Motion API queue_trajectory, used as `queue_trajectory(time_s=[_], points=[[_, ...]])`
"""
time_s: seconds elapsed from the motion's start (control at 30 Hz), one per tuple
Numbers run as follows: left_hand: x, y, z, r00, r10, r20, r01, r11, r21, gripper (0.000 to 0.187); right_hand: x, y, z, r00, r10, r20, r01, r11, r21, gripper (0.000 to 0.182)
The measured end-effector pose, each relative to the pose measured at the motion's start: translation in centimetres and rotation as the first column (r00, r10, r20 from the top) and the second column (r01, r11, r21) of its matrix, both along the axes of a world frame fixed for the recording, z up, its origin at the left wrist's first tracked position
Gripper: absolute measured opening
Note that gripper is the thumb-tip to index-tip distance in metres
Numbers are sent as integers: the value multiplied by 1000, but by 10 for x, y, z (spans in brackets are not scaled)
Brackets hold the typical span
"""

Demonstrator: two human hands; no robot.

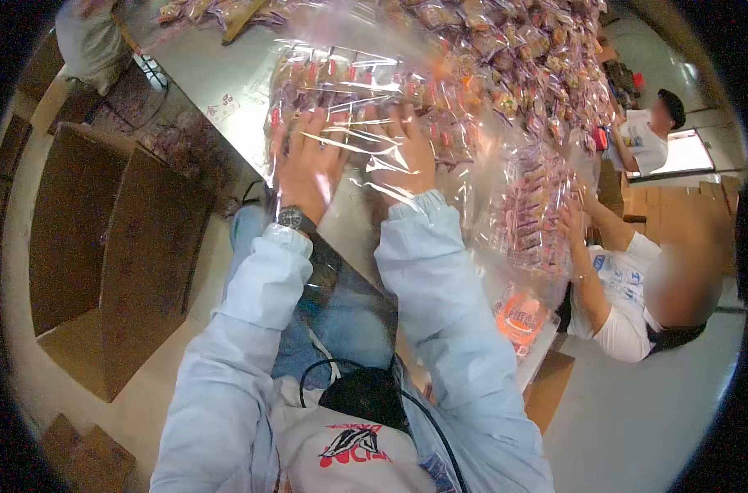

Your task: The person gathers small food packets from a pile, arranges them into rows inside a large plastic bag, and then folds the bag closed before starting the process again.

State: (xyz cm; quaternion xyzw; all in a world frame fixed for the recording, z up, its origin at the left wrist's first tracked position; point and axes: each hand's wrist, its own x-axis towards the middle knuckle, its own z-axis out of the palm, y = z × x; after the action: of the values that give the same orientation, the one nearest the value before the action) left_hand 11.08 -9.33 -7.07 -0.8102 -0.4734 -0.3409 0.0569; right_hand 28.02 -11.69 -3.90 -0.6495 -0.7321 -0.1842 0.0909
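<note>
Both my hands are inside or under a large clear plastic bag (366, 62), its film glinting over them. My left hand (312, 168) lies with fingers spread against rows of small wrapped packets (333, 78). Beside it, my right hand (404, 156) rests on the same rows, fingers stretched out and apart. The packets have purple and red wrappers and fill the far part of the bag. To the right, another clear bag of stacked packets (532, 205) has a co-worker's hands (573, 218) at its side.
Loose wrapped packets (514, 49) are heaped across the table's far side. An open cardboard box (115, 255) stands on the floor at left. A printed orange-and-white bag (522, 319) lies on the near right table edge. Two co-workers (621, 275) are at right, another person upper left.
</note>
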Motion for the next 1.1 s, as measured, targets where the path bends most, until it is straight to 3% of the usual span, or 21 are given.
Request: queue_trajectory(time_s=[0.1, 0.13, 0.33, 0.4, 0.47, 0.6, 0.67, 0.7, 0.73, 0.77, 0.8, 0.83, 0.87, 0.97, 1.0, 1.07, 1.1], points=[[5, 1, 4, 999, -32, 18, 32, 999, 5, 49, 9, -10, 0, 995, -77, -64, 83, 991, 105, 56], [5, -1, 6, 999, -33, 12, 33, 999, 3, 51, 10, -8, 1, 982, -163, -92, 154, 983, -98, 52], [6, -11, 23, 988, -52, -143, 42, 997, -72, 57, 10, -2, -22, 994, -104, -23, 106, 993, 61, 59], [10, -15, 12, 985, -108, -137, 115, 993, 43, 53, 17, 0, -33, 996, -87, 36, 85, 995, 54, 60], [9, -10, -13, 972, -140, -188, 156, 985, 76, 57, 7, -3, -19, 994, -97, -52, 98, 995, 11, 63], [7, -32, 6, 937, -95, -336, 97, 995, -12, 61, 5, -9, -16, 976, -46, -212, 50, 999, 16, 68], [5, -43, 15, 931, -192, -311, 189, 981, -42, 59, 15, -8, -24, 967, 22, -253, -5, 998, 68, 67], [6, -44, 21, 923, -243, -299, 239, 970, -52, 59, 25, -4, -31, 982, 56, -182, -45, 997, 65, 67], [14, -31, 4, 942, -321, -98, 317, 947, -52, 55, 41, 1, -47, 990, 87, -109, -82, 995, 54, 67], [17, -20, 11, 935, -325, -142, 316, 945, -81, 55, 50, 3, -55, 992, 119, -35, -117, 992, 36, 67], [21, -9, 21, 927, -328, -182, 312, 944, -110, 56, 36, -10, -28, 937, 159, -311, -146, 987, 67, 65], [24, 2, 28, 918, -330, -219, 304, 942, -144, 56, 32, -11, -28, 949, 206, -238, -166, 970, 178, 62], [24, 18, 0, 923, -306, -232, 328, 943, 58, 54, 34, -11, -26, 946, 224, -235, -182, 966, 185, 62], [30, 25, 11, 917, -309, -252, 323, 946, 15, 58, 34, -12, -17, 934, 230, -274, -186, 967, 175, 61], [34, 28, 14, 893, -290, -344, 287, 956, -62, 61, 32, -11, -15, 929, 221, -297, -179, 970, 163, 61], [35, 30, 15, 907, -270, -322, 271, 962, -41, 51, 33, -7, -31, 897, 186, -400, -144, 981, 133, 56], [35, 28, 16, 916, -259, -306, 262, 965, -33, 47, 31, -10, -28, 949, 185, -254, -144, 975, 169, 51]])
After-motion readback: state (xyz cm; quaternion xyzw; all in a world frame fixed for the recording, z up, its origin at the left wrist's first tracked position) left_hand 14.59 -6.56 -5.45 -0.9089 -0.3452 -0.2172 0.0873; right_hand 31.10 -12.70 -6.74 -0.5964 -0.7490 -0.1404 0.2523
